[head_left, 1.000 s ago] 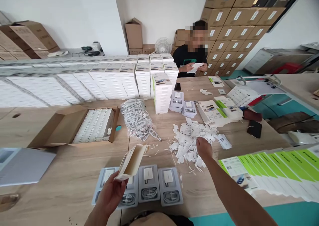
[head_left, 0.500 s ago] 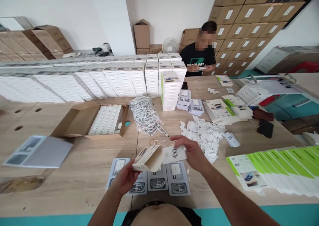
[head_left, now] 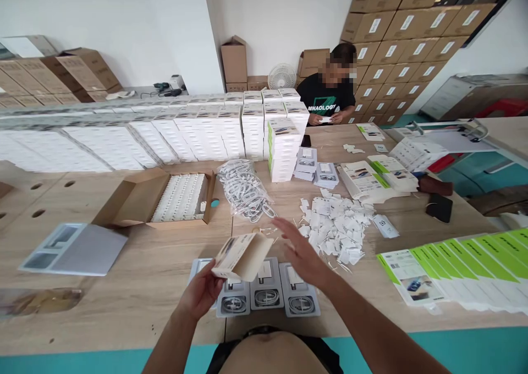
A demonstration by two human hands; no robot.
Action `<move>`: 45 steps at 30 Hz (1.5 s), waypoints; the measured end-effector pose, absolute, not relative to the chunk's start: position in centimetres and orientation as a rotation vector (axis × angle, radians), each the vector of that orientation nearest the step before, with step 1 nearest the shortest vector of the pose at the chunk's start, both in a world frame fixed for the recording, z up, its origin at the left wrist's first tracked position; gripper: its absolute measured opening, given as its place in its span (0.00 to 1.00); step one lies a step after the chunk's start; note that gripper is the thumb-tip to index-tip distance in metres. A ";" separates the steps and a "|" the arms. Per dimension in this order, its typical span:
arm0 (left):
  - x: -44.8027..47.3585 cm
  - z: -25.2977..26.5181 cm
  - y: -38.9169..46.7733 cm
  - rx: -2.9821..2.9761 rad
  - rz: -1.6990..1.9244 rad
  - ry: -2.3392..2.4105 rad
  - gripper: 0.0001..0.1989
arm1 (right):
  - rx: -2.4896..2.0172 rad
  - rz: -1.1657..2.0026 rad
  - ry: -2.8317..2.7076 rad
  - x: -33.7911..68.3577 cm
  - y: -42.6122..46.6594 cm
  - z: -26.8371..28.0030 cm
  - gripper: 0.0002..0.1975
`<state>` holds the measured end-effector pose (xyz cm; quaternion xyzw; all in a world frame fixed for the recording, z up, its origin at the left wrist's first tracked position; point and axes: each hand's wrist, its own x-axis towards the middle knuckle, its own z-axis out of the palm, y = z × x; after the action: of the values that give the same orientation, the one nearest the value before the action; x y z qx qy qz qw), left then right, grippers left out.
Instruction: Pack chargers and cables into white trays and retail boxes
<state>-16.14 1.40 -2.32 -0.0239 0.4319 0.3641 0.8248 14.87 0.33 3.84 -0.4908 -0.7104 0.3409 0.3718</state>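
Observation:
My left hand point(head_left: 202, 292) grips a white carton point(head_left: 236, 257) by its near end. The carton is tilted, and its open end faces right. Just beyond that opening is my right hand point(head_left: 303, 256), its fingers stretched out and apart with nothing visible in them. Under both hands lie several pale plastic trays point(head_left: 300, 289), each with a coiled grey cable and a white piece. The carton partly covers the trays on the left. A heap of small white folded pieces point(head_left: 336, 225) spreads beyond my right hand.
A bag of cables point(head_left: 243, 190) lies ahead, beside an open cardboard box point(head_left: 127, 201) of white pieces. Stacked white cartons point(head_left: 198, 135) line the far side. Flat green-and-white cartons point(head_left: 457, 275) fan out at right. A person point(head_left: 330, 96) works across the table.
The white printed card in my right hand at the carton's opening no longer shows. My right hand has let go and its fingers have spread. My left hand still holds the carton.

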 end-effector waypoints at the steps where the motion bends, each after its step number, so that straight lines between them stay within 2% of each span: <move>1: -16.5 -2.1 1.7 -0.032 0.815 0.914 0.14 | -1.319 0.894 -1.800 15.9 0.3 2.9 0.29; 3: -17.1 -1.8 2.2 0.035 0.905 0.919 0.16 | -1.472 0.957 -1.891 18.1 0.2 0.1 0.30; 4: -17.4 -1.7 2.4 0.079 0.942 0.926 0.18 | -1.561 1.005 -1.990 19.1 -0.1 -1.6 0.34; 7: -17.7 -1.6 2.4 0.192 0.982 0.932 0.23 | -1.742 1.134 -2.320 20.7 -1.6 -7.1 0.53; 9: -17.6 -1.6 2.1 0.234 0.978 0.911 0.26 | -1.814 1.098 -2.450 20.7 -2.9 -9.8 0.58; 12: -17.4 -1.6 1.6 0.259 0.958 0.880 0.30 | -1.859 0.951 -2.474 20.2 -4.3 -11.5 0.57; 16: -17.6 -1.7 1.0 0.277 0.956 0.931 0.32 | -1.824 0.855 -2.343 21.3 -4.9 -10.3 0.55; 23: -15.3 -1.7 -0.2 0.345 0.904 1.040 0.33 | -1.966 0.837 -1.287 22.8 -2.3 -6.4 0.46; 30: -10.9 -1.8 -0.4 0.326 0.859 0.987 0.37 | -2.129 0.433 -1.260 17.9 1.0 -2.7 0.44; 34: -10.5 -2.1 0.1 0.300 0.905 1.009 0.41 | -1.994 0.526 -1.247 16.5 0.9 -2.1 0.43; 37: -9.9 -2.7 0.3 0.265 0.979 0.995 0.41 | -1.644 0.779 -1.272 14.9 0.5 -2.1 0.26; 39: -9.0 -3.2 0.2 0.266 1.066 0.953 0.39 | -1.460 0.896 -1.217 13.3 0.2 -2.1 0.21; 40: -8.6 -3.4 0.1 0.273 1.109 0.927 0.39 | -1.392 0.954 -1.149 12.5 0.1 -2.0 0.24; 43: -7.6 -3.7 -0.1 0.282 1.131 0.840 0.39 | -1.171 1.172 -0.855 11.0 -0.1 -1.0 0.43; 45: -7.9 -3.0 0.2 0.260 1.017 0.792 0.40 | -1.057 1.260 -0.744 11.3 -0.2 0.6 0.47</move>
<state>-7.93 0.16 -3.00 0.1209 0.3682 0.4725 0.7915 11.32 -0.21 0.58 -0.4597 -0.3236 0.5477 0.6196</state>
